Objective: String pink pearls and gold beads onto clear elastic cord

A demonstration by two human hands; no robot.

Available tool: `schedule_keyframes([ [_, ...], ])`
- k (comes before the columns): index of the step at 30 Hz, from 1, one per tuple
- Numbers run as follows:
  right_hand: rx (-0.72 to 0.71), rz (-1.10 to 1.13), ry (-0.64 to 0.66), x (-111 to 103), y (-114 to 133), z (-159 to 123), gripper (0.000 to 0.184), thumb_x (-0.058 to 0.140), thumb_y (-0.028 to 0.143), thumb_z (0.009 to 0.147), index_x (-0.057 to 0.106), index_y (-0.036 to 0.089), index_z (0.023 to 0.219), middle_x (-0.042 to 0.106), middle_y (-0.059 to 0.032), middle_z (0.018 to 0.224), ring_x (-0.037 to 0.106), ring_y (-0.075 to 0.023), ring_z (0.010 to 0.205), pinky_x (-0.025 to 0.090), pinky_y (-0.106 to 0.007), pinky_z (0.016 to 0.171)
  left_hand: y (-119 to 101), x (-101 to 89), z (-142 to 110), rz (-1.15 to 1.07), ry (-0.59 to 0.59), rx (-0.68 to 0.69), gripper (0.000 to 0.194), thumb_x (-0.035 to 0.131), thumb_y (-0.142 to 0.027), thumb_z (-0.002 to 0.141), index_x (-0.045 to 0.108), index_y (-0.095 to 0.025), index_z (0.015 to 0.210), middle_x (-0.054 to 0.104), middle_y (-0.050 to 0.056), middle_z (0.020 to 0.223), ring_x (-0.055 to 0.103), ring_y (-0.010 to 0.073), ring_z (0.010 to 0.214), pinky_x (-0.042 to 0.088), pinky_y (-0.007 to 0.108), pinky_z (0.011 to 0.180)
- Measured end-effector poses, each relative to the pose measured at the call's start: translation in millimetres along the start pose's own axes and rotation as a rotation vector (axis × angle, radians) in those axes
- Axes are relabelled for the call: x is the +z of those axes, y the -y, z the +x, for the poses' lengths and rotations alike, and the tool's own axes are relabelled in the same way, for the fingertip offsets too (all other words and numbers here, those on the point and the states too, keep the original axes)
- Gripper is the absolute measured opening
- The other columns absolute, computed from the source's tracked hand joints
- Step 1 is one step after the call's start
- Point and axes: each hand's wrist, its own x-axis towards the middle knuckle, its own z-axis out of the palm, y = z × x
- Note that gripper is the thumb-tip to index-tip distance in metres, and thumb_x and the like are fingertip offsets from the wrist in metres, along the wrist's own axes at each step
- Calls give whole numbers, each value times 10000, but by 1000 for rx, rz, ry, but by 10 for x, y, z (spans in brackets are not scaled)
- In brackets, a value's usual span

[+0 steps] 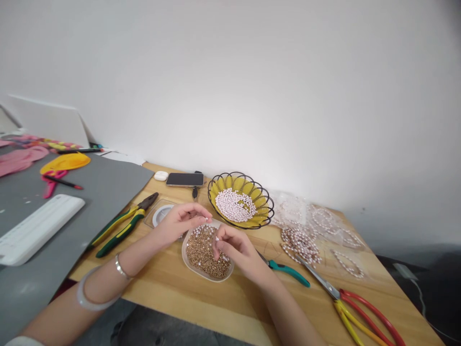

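Observation:
Over the far left rim of a shallow bowl [185, 254], my left hand [185, 220] pinches a small pale bead [207, 219] between thumb and fingertips. Gold beads [209, 254] fill the bowl, with a few pale pearly ones among them. My right hand [237, 247] hangs over the bowl's right side, fingers curled, a tiny white bead [217, 239] showing at its thumb and finger. Any thread between the hands is too fine to make out. Just behind, a black wire basket [267, 218] with a yellow lining holds many pale pink beads [234, 204].
Green-and-yellow pliers [124, 221] lie left, near a phone [185, 179] and a white earbud case [161, 176]. Teal-handled pliers [290, 273], red-and-yellow scissors [345, 298] and bead strands [300, 245] lie right. A grey mat [108, 178] on the left bears a white keyboard-like object [39, 228].

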Motion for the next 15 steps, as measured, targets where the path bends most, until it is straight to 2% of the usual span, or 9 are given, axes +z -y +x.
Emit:
schedule_keyframes([
  [15, 22, -7, -7, -7, -24, 20, 366, 645, 503, 895, 512, 194, 751, 599, 3, 663, 522, -148, 638, 407, -288, 680, 35, -12, 5, -23, 24, 26, 115, 700, -264, 835, 738, -174, 896, 746, 47, 860, 665, 155, 788, 529, 261, 698],
])
